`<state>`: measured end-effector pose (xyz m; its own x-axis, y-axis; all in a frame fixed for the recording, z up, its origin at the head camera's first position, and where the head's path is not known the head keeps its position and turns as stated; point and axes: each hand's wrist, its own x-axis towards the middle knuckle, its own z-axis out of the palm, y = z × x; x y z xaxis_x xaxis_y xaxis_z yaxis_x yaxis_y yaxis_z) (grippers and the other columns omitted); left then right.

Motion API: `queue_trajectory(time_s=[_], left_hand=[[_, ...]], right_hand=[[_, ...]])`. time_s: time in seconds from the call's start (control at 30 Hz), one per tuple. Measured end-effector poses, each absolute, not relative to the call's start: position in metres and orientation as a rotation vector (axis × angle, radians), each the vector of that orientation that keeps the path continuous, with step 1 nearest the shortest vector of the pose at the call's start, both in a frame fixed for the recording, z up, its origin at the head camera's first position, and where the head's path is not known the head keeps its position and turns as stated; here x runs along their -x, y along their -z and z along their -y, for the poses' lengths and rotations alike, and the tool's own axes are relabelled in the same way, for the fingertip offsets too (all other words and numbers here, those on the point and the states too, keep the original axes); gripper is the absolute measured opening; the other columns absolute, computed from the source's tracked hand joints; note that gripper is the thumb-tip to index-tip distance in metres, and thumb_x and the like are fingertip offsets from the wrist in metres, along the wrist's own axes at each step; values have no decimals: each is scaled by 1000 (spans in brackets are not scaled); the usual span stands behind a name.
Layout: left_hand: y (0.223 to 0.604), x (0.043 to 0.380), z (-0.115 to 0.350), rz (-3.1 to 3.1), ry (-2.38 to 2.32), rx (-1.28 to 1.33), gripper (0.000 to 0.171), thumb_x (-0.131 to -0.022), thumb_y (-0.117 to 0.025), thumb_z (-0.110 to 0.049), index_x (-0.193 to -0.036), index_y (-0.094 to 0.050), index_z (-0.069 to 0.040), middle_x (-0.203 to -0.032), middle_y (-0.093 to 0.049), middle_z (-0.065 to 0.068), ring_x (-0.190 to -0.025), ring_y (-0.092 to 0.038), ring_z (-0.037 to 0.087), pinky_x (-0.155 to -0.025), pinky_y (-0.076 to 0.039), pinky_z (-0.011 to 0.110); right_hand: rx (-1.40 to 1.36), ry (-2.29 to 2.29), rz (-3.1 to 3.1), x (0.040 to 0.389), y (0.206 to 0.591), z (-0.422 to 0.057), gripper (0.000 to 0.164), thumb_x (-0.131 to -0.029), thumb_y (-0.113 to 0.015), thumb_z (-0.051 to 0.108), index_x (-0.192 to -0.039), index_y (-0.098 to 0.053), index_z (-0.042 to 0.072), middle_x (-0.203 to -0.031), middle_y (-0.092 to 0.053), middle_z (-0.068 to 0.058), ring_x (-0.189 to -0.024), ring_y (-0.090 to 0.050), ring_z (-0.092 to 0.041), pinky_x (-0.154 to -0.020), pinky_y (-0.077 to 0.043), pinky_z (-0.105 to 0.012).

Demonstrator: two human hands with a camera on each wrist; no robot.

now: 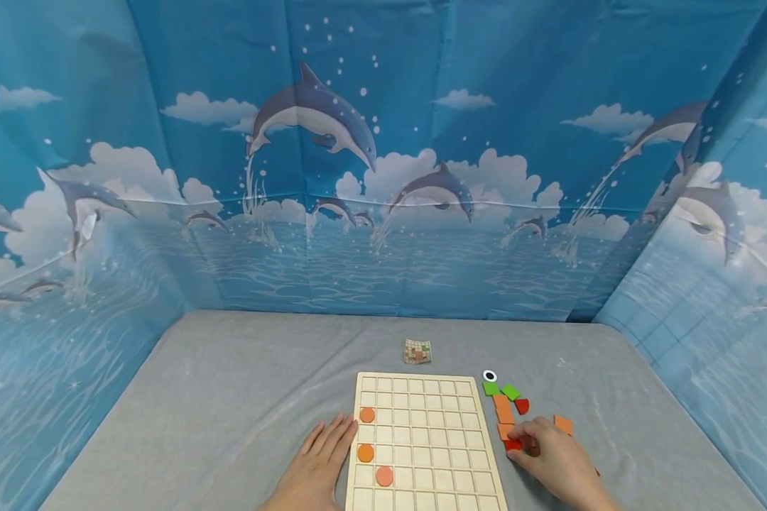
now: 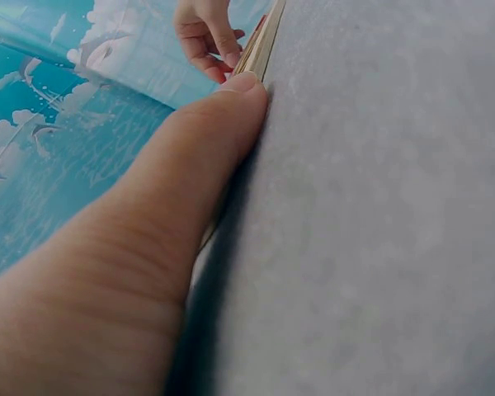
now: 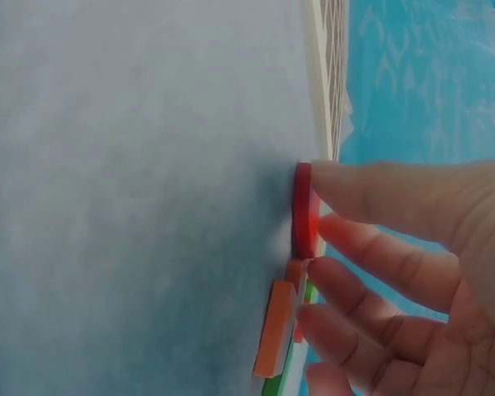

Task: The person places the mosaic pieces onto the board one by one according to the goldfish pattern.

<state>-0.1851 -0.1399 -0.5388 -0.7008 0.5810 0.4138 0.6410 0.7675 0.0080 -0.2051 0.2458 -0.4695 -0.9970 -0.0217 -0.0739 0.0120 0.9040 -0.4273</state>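
Note:
My left hand (image 1: 319, 458) lies flat with extended fingers along the left edge of a pale wooden grid board (image 1: 424, 419). Its thumb (image 2: 206, 132) runs beside the board's side in the left wrist view. Three orange discs sit in the board's left cells: an upper disc (image 1: 367, 415), a middle disc (image 1: 366, 453) and a lower disc (image 1: 385, 476). Right of the board, my right hand (image 1: 555, 454) pinches a red piece (image 3: 304, 210) between thumb and index finger, low over the grey cloth. An orange block (image 3: 275, 330) is close by its other fingers.
Beyond the red piece stretch several orange squares (image 1: 503, 411), a rounded red piece (image 1: 522, 406), green pieces (image 1: 510, 392) and a black-and-white ring (image 1: 489, 376). Another orange square (image 1: 563, 424) lies past my right hand. A small patterned card (image 1: 418, 352) rests behind the board.

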Motion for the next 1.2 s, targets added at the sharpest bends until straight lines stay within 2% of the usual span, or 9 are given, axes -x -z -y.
queue_trajectory(time_s=[0.43,0.57,0.87,1.2], left_hand=[[539,187,139,2529,196,936,123,-64,-39,-92,-146,-33,1,-147,-37,13,-135,-33,26,-105,-19,39],[538,186,140,2547,213,940,122,-66,-39,-91,-146,-32,1,-148,-36,13,-135,-32,27,-106,-17,38],[537,186,140,2545,227,941,123,-66,-38,-92,-146,-33,1,-147,-36,13,-135,-32,27,-106,-19,39],[538,185,140,2540,235,934,123,-64,-41,-92,-146,-33,1,-147,-36,13,-135,-32,27,-106,-19,40]], right_hand=[[-32,603,-2969,205,467,-246,24,-71,-83,30,-77,-65,16,-74,-47,1,-65,-45,-14,-55,-39,-30],[-29,592,-2947,204,466,-246,23,-70,-84,29,-74,-65,17,-71,-46,1,-65,-43,-15,-55,-35,-30],[64,581,-2945,201,466,-249,24,-67,-86,25,-83,-70,18,-72,-48,4,-67,-43,-15,-56,-36,-31],[52,660,-2940,199,468,-244,25,-65,-87,22,-75,-64,21,-67,-49,5,-61,-43,-13,-52,-35,-27]])
